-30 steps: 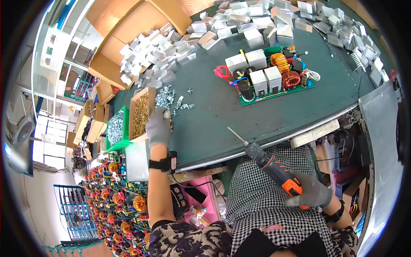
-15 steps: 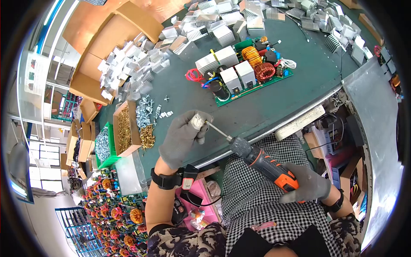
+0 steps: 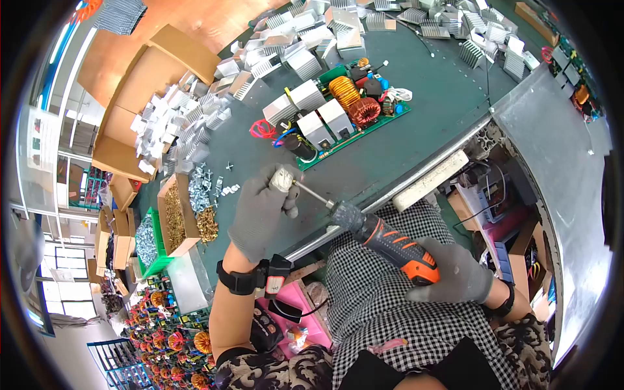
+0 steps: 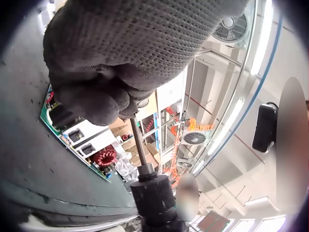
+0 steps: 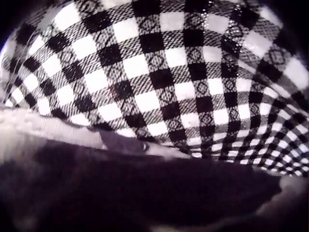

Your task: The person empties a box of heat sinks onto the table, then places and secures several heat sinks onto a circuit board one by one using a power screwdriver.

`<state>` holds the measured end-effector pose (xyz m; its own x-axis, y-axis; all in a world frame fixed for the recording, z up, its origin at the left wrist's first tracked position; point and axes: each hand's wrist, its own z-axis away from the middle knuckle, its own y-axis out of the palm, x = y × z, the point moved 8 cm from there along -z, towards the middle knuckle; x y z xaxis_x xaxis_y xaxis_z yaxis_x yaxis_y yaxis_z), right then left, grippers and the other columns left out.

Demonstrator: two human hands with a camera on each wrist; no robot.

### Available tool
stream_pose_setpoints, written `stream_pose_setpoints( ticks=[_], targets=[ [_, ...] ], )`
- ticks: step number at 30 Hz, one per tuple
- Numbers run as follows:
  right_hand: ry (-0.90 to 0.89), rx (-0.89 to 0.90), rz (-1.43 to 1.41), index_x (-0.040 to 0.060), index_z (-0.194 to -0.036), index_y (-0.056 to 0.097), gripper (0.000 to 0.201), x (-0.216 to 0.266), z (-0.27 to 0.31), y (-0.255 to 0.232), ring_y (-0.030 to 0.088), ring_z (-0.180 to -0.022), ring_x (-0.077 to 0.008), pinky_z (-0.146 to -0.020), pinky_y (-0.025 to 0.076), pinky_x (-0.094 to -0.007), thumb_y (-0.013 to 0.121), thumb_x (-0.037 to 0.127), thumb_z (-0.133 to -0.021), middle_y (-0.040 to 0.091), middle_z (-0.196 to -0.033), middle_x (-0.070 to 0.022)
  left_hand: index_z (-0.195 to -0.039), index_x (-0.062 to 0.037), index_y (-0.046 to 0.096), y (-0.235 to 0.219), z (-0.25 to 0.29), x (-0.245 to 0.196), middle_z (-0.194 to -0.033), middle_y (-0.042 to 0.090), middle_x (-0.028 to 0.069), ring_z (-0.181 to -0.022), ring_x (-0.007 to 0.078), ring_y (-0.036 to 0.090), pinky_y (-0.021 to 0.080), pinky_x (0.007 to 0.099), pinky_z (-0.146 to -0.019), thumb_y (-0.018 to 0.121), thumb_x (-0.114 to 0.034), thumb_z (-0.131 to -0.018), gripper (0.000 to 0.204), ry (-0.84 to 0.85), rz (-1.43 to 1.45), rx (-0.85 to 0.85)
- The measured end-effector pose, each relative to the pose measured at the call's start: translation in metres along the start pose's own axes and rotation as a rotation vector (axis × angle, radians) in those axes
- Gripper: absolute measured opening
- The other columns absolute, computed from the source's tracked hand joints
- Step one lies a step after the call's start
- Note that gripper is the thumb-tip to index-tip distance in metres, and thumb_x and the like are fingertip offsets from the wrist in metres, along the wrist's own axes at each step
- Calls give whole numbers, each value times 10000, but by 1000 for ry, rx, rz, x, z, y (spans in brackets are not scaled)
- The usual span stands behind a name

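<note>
In the head view my grey-gloved left hand [image 3: 257, 211] is raised over the near part of the bench, with curled fingers pinching a small screw, mostly hidden. The steel bit [image 3: 314, 195] of a black and orange electric screwdriver [image 3: 390, 244] meets those fingertips. The left wrist view shows the bit [image 4: 138, 142] running from the black chuck [image 4: 153, 195] up to the gloved fingers [image 4: 101, 104]. My right hand [image 3: 455, 273] grips the screwdriver's rear end above the checked apron. Beyond the left hand lies a green circuit board [image 3: 364, 135] with heat sinks and copper coils.
A box of brass-coloured screws [image 3: 193, 224], a loose screw heap [image 3: 207, 227], silver clips [image 3: 200, 188] and a green bin [image 3: 152, 260] stand at left. Heat sinks [image 3: 305, 62] pile along the back. The bench's metal edge [image 3: 416, 170] runs close by the screwdriver.
The left hand left the small-parts area and came right and nearer to the screwdriver's bit, where it stays. The screwdriver tilts much as before. The head view has shifted, moving the bench scene leftward.
</note>
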<state>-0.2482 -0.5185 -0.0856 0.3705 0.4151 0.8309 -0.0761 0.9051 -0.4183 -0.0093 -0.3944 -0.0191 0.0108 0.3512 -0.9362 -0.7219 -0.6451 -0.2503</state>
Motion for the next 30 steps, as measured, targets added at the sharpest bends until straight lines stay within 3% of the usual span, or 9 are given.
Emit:
stream_pose_setpoints(
  ticks=[3, 5, 6, 8, 11, 15, 22, 29, 30],
  targets=[
    [-23, -36, -183, 5, -1202, 499, 772, -16, 0, 2, 609, -709, -183, -666, 509, -313, 816, 437, -646, 591, -781, -79, -1004, -33, 627, 10, -15, -20, -717, 538, 19, -568, 82, 472, 415, 221, -533, 501, -159, -914, 199, 133, -85, -28],
    [51, -6, -245, -1, -1178, 512, 747, -27, 3, 3, 575, -677, -158, -640, 496, -305, 804, 449, -658, 573, -755, -63, -1056, -82, 628, 2, -14, -68, -765, 602, 68, -615, 169, 547, 455, 275, -600, 545, -166, -897, 198, 676, -726, -426],
    [104, -8, -332, -5, -1155, 520, 729, -33, 4, 3, 561, -678, -144, -633, 488, -301, 799, 454, -662, 563, -756, -54, -1056, -82, 628, 2, -23, -72, -765, 602, 68, -615, 169, 547, 455, 275, -600, 545, -166, -897, 198, 676, -714, -417],
    [155, -17, -526, -11, -1091, 539, 683, -44, 2, 9, 545, -698, -112, -626, 478, -286, 770, 481, -676, 551, -783, -42, -1161, -89, 595, 21, -30, -89, -914, 618, 145, -880, 327, 584, 461, 388, -806, 573, -217, -870, 318, 868, -1007, -386],
    [151, -81, -586, -4, -1061, 542, 662, -46, -4, 9, 541, -688, -115, -621, 477, -282, 748, 497, -680, 546, -773, -29, -1175, -113, 593, 41, -53, -81, -924, 619, 149, -934, 340, 566, 455, 400, -845, 573, -225, -872, 323, 935, -1142, -360],
    [152, -78, -615, -3, -1034, 542, 620, -43, -14, 12, 535, -680, -116, -621, 477, -288, 741, 469, -685, 538, -762, -22, -1201, -132, 581, 48, -80, -58, -918, 626, 120, -937, 301, 579, 440, 401, -880, 649, -222, -826, 392, 673, -1200, -207],
    [169, -77, -724, -1, -1036, 527, 640, -36, -16, 19, 534, -685, -105, -613, 483, -276, 787, 462, -677, 532, -754, -26, -1212, -133, 579, 47, -87, -52, -917, 637, 94, -915, 279, 586, 443, 399, -843, 665, -211, -808, 421, 643, -1136, -211],
    [176, -123, -471, -10, -1066, 513, 659, -38, -16, 20, 526, -689, -99, -614, 483, -268, 780, 465, -695, 527, -776, -23, -1193, -131, 595, 46, -85, -48, -979, 633, 103, -910, 295, 590, 450, 402, -816, 662, -279, -810, 417, 645, -1145, -303],
    [194, -82, -615, -11, -1080, 512, 663, -37, -16, 23, 525, -687, -100, -616, 481, -267, 777, 459, -695, 525, -781, -21, -1192, -124, 595, 45, -86, -47, -991, 632, 105, -908, 300, 592, 453, 407, -809, 666, -286, -804, 426, 639, -1128, -298]
  ],
)
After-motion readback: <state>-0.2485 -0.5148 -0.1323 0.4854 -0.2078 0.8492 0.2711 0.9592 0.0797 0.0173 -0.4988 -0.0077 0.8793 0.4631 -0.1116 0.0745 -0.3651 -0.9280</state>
